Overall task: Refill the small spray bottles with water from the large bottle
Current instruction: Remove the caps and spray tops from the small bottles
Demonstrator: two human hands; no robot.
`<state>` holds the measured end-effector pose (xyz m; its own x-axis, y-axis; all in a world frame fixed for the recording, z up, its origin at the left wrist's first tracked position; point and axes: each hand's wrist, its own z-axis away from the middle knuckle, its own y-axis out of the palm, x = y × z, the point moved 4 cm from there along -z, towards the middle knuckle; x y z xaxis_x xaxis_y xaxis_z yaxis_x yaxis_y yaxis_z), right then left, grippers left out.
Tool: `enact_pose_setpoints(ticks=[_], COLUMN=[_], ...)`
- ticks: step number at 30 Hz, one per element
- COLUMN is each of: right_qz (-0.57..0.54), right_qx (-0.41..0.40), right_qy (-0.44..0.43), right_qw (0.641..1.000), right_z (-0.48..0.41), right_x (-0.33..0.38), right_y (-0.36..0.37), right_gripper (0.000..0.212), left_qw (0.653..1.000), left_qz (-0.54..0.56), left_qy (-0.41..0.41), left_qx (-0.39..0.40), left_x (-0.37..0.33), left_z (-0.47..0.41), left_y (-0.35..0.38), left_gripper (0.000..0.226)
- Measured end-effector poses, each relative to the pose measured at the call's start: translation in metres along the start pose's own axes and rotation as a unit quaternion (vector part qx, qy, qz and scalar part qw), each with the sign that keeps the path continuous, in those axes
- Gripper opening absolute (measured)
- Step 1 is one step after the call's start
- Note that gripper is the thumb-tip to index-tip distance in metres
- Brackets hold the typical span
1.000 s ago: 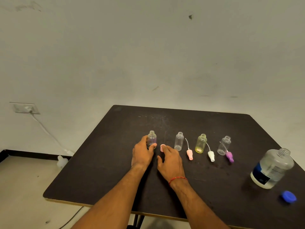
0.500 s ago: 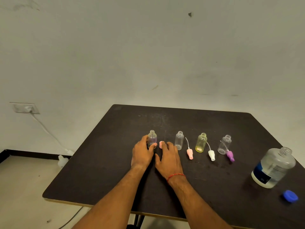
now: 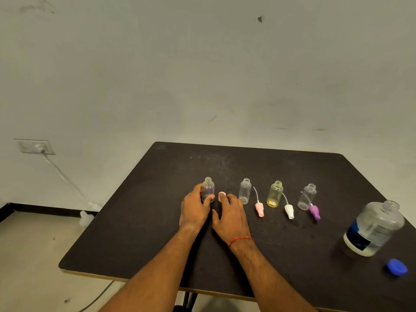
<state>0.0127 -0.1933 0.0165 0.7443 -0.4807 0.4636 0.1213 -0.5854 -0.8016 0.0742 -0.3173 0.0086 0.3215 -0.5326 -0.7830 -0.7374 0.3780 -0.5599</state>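
Note:
Several small uncapped spray bottles stand in a row on the dark table [image 3: 270, 167]. My left hand [image 3: 194, 208] grips the leftmost clear bottle [image 3: 208, 186], thumb and fingers curled round its base. My right hand [image 3: 229, 216] lies beside it, its fingertips on a pink spray cap [image 3: 221, 195]. To the right stand a clear bottle [image 3: 245, 190], a yellow bottle [image 3: 275, 193] and another clear bottle [image 3: 307, 196]. Pink [image 3: 259, 209], white [image 3: 289, 211] and purple [image 3: 314, 212] spray heads lie by them. The large open water bottle [image 3: 374, 230] stands at the far right.
The large bottle's blue cap [image 3: 397, 266] lies near the table's front right edge. A wall socket [image 3: 36, 147] with a white cable is at the left, and a white plug adapter [image 3: 86, 218] sits on the floor.
Both hands have stayed almost still. My right hand's fingers have shifted slightly over the pink cap; the view has drifted a little.

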Motion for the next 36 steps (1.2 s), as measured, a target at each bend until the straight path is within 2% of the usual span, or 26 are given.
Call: enact_pose_setpoints(ticks=[22,36], right_qz=[0.009,0.018], right_qx=[-0.014,-0.014], right_qy=[0.006,0.02], right_qw=[1.0,1.0], right_z=[-0.0017,0.0], right_x=[0.0016,-0.001], right_y=[-0.001,0.0015], right_gripper=[0.054,0.059], left_qw=[1.0,1.0], left_qz=[-0.006,-0.012], left_qy=[-0.005,0.001], left_qx=[0.0,0.011], left_x=[0.0033,0.0041], left_z=[-0.0018,-0.0027], left_y=[0.0035,0.0047], left_gripper=[0.046,0.047])
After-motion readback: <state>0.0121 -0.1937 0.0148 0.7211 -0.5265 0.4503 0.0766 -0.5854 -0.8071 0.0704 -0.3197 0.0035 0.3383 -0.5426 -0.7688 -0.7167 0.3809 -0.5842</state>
